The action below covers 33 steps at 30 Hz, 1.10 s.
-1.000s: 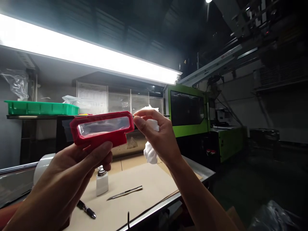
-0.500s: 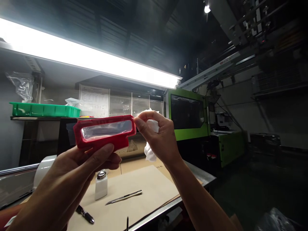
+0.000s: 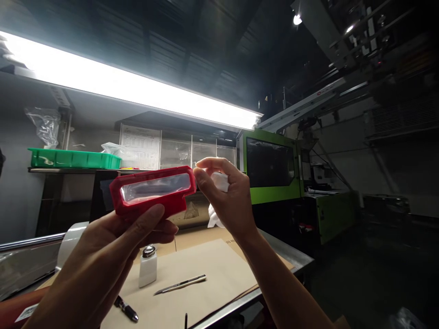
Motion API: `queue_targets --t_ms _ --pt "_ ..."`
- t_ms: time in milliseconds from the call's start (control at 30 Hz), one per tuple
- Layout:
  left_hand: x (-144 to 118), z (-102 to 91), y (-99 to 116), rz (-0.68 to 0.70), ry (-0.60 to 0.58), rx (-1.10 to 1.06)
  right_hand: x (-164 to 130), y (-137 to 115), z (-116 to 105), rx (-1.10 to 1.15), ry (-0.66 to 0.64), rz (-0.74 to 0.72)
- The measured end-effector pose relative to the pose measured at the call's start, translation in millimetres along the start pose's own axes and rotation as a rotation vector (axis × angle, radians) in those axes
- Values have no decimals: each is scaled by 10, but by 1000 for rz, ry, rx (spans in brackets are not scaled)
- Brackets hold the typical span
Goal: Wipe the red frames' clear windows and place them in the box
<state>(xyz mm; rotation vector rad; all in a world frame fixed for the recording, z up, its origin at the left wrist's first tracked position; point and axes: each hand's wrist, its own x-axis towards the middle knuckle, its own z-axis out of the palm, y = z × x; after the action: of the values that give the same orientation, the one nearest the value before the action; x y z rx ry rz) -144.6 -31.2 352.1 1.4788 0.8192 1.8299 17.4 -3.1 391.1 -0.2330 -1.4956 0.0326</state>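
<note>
My left hand [image 3: 126, 237] is closed on the lower edge of a red plastic part [image 3: 151, 208] with a clear window [image 3: 156, 186], raised above the table and tilted slightly. At the part's right end is my right hand [image 3: 228, 196], thumb and forefinger close to its corner; whether they touch it I cannot tell. A crumpled white wipe [image 3: 220, 181] is tucked in that hand's curled fingers and hangs below them. Beneath the hands, a white bottle with a metal top [image 3: 148, 269] stands on brown cardboard [image 3: 206, 260], near a slim knife [image 3: 180, 284].
A black-handled tool [image 3: 126, 310] lies at the cardboard's near left. On a shelf at the back left sits a green tray [image 3: 75, 159]. A bright tube light [image 3: 137, 84] hangs overhead. To the right stands a green machine [image 3: 270, 194], beyond the table's metal edge [image 3: 295, 256].
The view has shifted a little, so everything sits slightly further right and lower. My right forefinger has parted slightly from the thumb at the red part's corner. My left hand keeps its hold.
</note>
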Motion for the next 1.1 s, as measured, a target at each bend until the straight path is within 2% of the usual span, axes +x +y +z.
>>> queue_targets --t_ms 200,367,500,733,967,1100 --pt "2 -45 -6 3 13 59 47 11 20 1 -62 28" --pt "17 -46 -2 -1 10 48 39 -7 35 -10 -66 37" --pt "5 3 27 7 -29 22 -38 -46 64 -88 -25 -106" --pt "56 103 79 28 -128 -126 -182 -42 160 -203 -29 -350" --pt "69 105 127 52 -238 -138 -208 -27 182 -226 -83 -405" --pt "137 103 94 45 -166 -154 -224 -4 189 -241 -106 -418"
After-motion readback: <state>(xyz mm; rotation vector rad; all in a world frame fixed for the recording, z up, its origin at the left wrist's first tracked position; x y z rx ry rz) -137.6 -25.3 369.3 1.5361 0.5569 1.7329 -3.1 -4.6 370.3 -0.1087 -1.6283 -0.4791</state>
